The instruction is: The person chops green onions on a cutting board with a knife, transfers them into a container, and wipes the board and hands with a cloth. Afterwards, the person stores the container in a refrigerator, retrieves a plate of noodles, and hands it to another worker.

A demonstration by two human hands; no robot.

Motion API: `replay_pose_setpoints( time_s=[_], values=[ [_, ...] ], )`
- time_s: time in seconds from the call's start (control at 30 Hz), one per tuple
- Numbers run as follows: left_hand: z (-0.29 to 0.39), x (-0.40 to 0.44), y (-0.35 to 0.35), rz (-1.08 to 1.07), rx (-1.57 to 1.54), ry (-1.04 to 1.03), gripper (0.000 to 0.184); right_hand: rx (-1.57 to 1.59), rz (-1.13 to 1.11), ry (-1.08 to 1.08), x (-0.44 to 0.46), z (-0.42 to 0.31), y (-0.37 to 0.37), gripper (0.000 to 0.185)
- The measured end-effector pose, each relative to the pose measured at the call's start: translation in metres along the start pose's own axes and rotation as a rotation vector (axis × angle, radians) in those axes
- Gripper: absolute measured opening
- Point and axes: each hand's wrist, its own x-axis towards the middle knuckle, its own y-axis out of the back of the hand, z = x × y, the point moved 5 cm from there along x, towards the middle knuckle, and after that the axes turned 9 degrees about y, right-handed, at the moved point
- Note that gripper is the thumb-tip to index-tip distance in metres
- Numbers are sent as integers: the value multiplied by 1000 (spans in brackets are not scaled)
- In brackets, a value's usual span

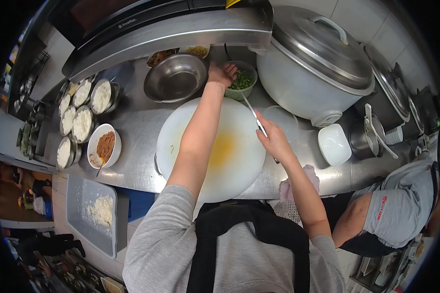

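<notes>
My left hand (223, 74) is held over the left rim of a green bowl (248, 92), palm partly turned up and fingers apart. Chopped green herbs or scallions (241, 80) lie in that bowl. My right hand (275, 139) is closed around a knife (253, 111), seen nearly edge-on, its tip pointing at the bowl's front edge. Below both forearms is a round white cutting board (244, 161) with a yellow-orange stain in its middle and a few green bits at the left.
A steel basin (176, 78) stands behind the board. Several bowls of rice (82, 124) and a white bowl of brown filling (105, 145) are at left. A big rice cooker (310, 73) and a white dish (334, 145) stand right. A grey tub (90, 210) sits lower left; another person (396, 210) is close at right.
</notes>
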Motion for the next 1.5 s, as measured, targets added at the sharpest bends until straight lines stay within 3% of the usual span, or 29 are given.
replay_pose_setpoints(
  time_s=[0.03,0.07,0.1,0.17,0.2,0.23,0.3,0.33,0.37,0.43,0.47,0.53,0.6,0.63,0.7,0.77,0.87,0.93,1.0,1.1,1.17,1.23,1.27,1.33,1.37,1.4,1.43,1.47,1.5],
  values=[
    [4,9,4,64,30,25,76,4,-8,0,-2,6,-1,55],
    [8,16,7,77,-12,25,57,-33,58,44,-4,12,0,56],
    [4,15,6,82,-16,20,57,-71,125,90,-4,13,2,56],
    [15,-5,-13,144,548,-533,36,28,101,-25,-7,0,8,56],
    [19,-19,-17,311,823,-700,23,77,83,-88,-11,-2,5,56],
    [20,-15,-8,324,818,-696,23,125,67,-151,-16,-3,3,56],
    [29,-13,-22,323,1394,-892,19,328,137,-292,-22,1,-3,56],
    [30,-11,-24,259,1569,-926,26,328,140,-293,-24,0,-6,56],
    [34,-9,-22,252,1572,-926,26,373,160,-315,-26,1,-10,55],
    [23,-3,-19,120,1976,-869,31,418,180,-355,-41,3,-20,55],
    [29,-1,-14,87,1873,-762,35,395,175,-336,-51,4,-23,57],
    [48,-30,-19,121,1753,-789,33,377,169,-323,-69,-2,-28,59],
    [62,-62,0,110,1458,-743,40,-49,40,-1,-81,-28,-32,61],
    [68,-77,19,65,1284,-669,48,-48,37,-8,-83,-31,-37,61],
    [52,-136,53,-87,686,-295,70,-306,-216,70,-91,-40,-64,59],
    [30,-166,71,-297,311,-21,84,-360,-230,78,-90,-36,-77,54],
    [11,-188,101,-276,45,75,84,-458,-266,110,-85,-38,-81,53],
    [6,-196,117,-240,23,76,85,-590,83,-9,-105,-14,-30,62],
    [-1,-196,132,-220,-26,125,83,-924,295,-245,-149,10,9,61],
    [-9,-196,139,-200,-10,163,83,-1279,187,-414,-198,58,6,49],
    [-16,-195,135,-186,22,192,81,-433,467,-340,-208,117,30,37],
    [-22,-191,121,-185,57,203,79,-383,697,-10,-146,77,39,31],
    [-27,-192,115,-191,79,225,77,-7,737,-19,-99,14,24,32],
    [-38,-195,100,-179,110,248,69,332,469,-176,-34,-98,-21,46],
    [-47,-195,100,-191,121,258,69,388,448,65,-10,-115,-55,46],
    [-53,-196,102,-305,167,169,66,-20,410,363,10,-131,-85,46],
    [-56,-196,104,-419,210,76,64,-56,346,479,26,-145,-121,39],
    [-59,-193,111,-426,216,78,64,-687,534,166,47,-103,-179,34],
    [-59,-188,127,-335,136,70,62,-1004,624,9,51,-89,-192,33]
  ],
)
